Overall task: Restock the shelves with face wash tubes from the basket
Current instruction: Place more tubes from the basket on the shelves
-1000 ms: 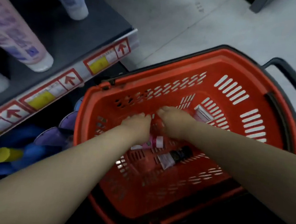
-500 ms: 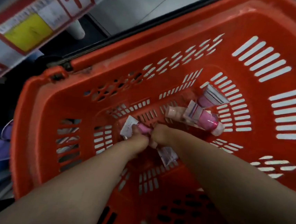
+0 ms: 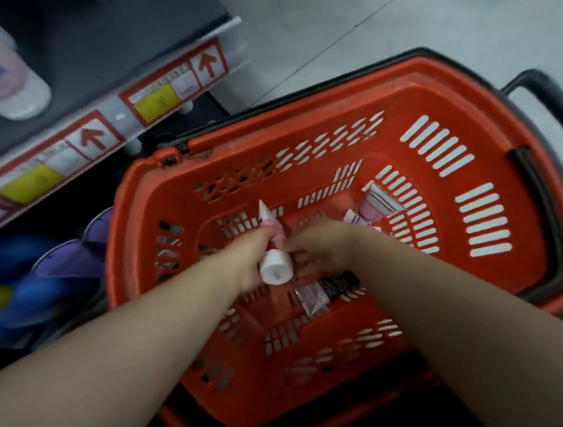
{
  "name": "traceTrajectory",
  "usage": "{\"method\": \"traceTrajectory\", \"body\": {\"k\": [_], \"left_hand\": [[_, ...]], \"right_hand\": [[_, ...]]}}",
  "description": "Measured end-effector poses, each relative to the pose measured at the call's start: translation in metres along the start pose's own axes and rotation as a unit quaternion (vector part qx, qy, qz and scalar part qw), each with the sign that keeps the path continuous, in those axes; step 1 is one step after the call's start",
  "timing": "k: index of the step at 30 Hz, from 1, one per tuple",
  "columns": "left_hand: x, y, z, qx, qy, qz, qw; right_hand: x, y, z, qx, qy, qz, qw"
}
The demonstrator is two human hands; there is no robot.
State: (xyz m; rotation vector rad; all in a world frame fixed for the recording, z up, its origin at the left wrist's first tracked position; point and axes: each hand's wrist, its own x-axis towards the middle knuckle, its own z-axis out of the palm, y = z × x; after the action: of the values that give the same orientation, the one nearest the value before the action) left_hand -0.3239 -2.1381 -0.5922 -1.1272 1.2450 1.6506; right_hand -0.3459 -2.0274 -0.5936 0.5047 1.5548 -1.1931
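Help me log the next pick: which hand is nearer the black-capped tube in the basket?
Right. The right hand sits just past the black-capped tube; the left hand is farther off to its left, gripping a pink tube.

Shelf-edge strip (image 3: 121, 117), left of basket (image 3: 421, 72): two red arrow signs in red frames, one nearer the basket (image 3: 207, 65), one farther (image 3: 93, 139). A yellow tag sat beside each (image 3: 155, 103) (image 3: 32, 182); fine print was blurred, unreadable. Pink tube (image 3: 273, 228) over basket: lettering was illegible.
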Motion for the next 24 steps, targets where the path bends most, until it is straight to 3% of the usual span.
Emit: {"method": "traceTrajectory", "body": {"k": [6, 11, 18, 24], "left_hand": [[-0.072, 0.003, -0.021, -0.067, -0.042, 0.153, 0.985], [-0.156, -0.001, -0.046, -0.019, -0.072, 0.288, 0.955], [-0.263, -0.01, -0.079, -0.008, -0.06, 0.463, 0.885], [-0.333, -0.011, -0.112, -0.014, 0.026, 0.583, 0.812]], "right_hand": [[-0.082, -0.008, 0.027, 0.098, 0.003, -0.128, 0.987], [-0.153, -0.016, 0.067, 0.115, 0.036, -0.246, 0.962], [-0.235, -0.038, 0.124, 0.049, 0.062, -0.407, 0.91], [-0.291, -0.068, 0.175, -0.007, 0.093, -0.537, 0.839]]}}
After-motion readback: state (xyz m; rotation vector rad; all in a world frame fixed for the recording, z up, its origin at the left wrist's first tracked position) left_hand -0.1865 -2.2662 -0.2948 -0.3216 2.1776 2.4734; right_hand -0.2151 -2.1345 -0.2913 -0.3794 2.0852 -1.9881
